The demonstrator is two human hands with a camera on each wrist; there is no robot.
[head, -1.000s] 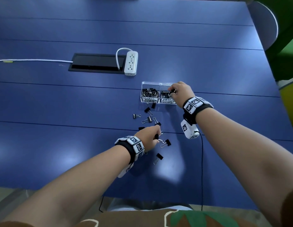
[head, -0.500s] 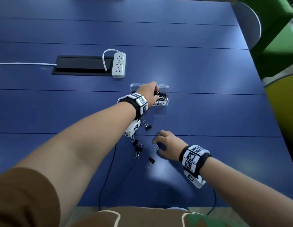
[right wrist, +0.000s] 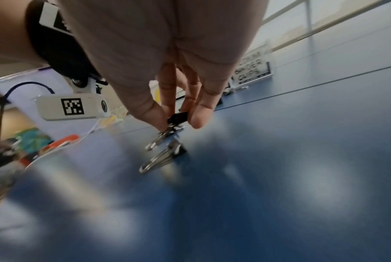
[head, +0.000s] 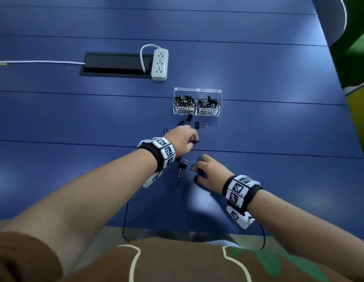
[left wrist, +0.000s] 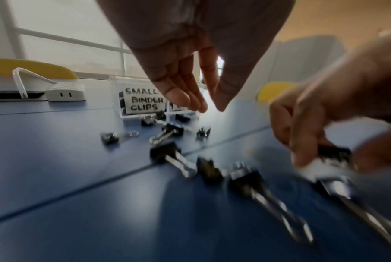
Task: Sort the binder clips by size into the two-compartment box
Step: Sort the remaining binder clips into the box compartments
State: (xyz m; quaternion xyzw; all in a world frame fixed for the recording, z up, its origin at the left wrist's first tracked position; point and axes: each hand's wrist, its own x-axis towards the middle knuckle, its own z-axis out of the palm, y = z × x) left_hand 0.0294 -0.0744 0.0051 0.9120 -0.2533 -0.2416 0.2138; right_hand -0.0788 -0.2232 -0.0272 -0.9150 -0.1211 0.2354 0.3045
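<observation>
A clear two-compartment box (head: 197, 90) stands mid-table, its left half labelled small (left wrist: 143, 101) and its right half medium (right wrist: 250, 69); both hold black binder clips. Several loose clips (head: 198, 125) lie on the blue table between the box and my hands. My left hand (head: 194, 139) hovers over them with straight fingers (left wrist: 185, 95) pointing down and nothing held. Nearer to me, my right hand (head: 198, 171) pinches a black binder clip (right wrist: 179, 117) between thumb and fingers, just above the table. Another clip (right wrist: 165, 157) lies right beneath it.
A white power strip (head: 160, 64) lies beside a black cable hatch (head: 116, 65) at the back left. A grey chair back (head: 331, 19) stands at the table's far right corner. Wrist-camera cables hang over the near table edge.
My left hand has drawn back from the box to the loose clips, empty. My right hand, which was reaching among the clips, now pinches one.
</observation>
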